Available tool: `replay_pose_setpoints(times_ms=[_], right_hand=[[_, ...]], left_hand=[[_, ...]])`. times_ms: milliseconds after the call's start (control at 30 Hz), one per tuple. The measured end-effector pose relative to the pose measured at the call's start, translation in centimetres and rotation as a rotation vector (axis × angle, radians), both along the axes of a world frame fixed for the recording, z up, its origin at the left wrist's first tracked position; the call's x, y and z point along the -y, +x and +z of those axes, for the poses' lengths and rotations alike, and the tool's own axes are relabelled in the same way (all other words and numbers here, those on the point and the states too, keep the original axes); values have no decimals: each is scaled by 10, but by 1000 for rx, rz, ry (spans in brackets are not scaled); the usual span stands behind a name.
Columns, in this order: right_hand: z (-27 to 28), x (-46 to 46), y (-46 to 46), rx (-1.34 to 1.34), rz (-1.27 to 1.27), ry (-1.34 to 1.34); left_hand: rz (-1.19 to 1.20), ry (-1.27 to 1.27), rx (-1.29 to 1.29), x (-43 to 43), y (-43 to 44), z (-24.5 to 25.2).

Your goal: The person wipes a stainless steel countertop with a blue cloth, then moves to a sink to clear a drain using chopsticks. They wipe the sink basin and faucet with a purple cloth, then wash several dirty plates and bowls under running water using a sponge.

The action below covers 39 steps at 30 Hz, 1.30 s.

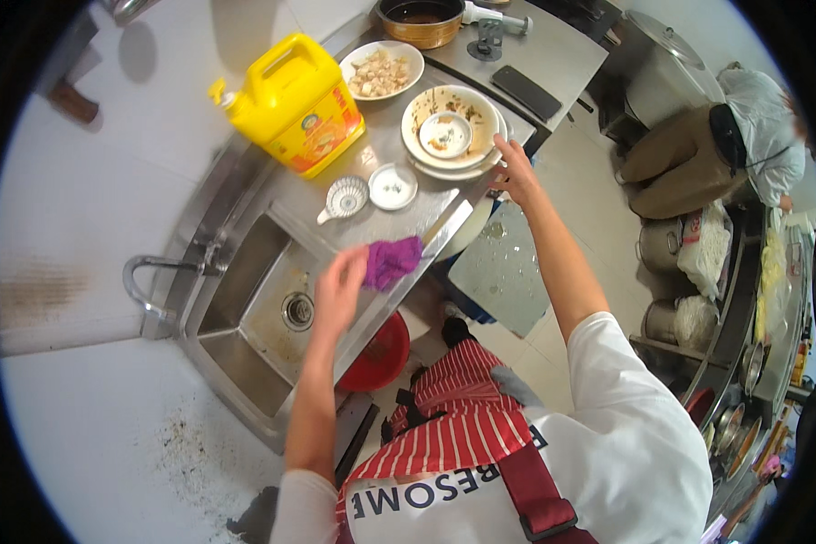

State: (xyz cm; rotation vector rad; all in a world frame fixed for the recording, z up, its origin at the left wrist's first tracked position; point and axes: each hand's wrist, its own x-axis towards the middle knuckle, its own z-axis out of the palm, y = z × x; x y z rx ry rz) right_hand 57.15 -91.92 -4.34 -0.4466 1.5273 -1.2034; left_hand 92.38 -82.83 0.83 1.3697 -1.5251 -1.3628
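Note:
My left hand (342,275), blurred, is over the right side of the steel sink (258,333). Its fingertips meet the edge of a crumpled purple cloth (394,262) on the counter; whether they grip it cannot be told. My right hand (513,170) has its fingers spread at the right rim of a stack of food-stained bowls and plates (479,112). A small stained dish (447,134) sits inside the top bowl. Between my hands lie a ribbed dish with a handle (346,197) and a small white saucer (393,186).
Behind stand a yellow detergent jug (299,115), a bowl of diced food (381,71), a pot (421,27) and a phone (526,92). Below are a red basin (381,353) and a wet stool top (503,272). A person (693,149) stands at the right.

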Motion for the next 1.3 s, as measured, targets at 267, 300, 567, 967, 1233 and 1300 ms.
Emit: replay_pose_setpoints(times_ms=[267, 300, 567, 967, 1233, 1300], right_hand=[[7, 72, -33, 261, 216, -2], [6, 74, -33, 257, 196, -5], [41, 34, 2, 292, 93, -132], [105, -59, 257, 458, 723, -99], [-83, -36, 392, 530, 736, 335], [-124, -33, 394, 479, 682, 408]], left_hand=[[78, 558, -392, 227, -158, -51], [35, 573, -487, 230, -169, -55], [186, 530, -849, 181, -149, -16], [645, 348, -784, 0, 123, 57], [942, 600, -719, -28, 226, -85], [917, 664, -739, -28, 233, -138]])
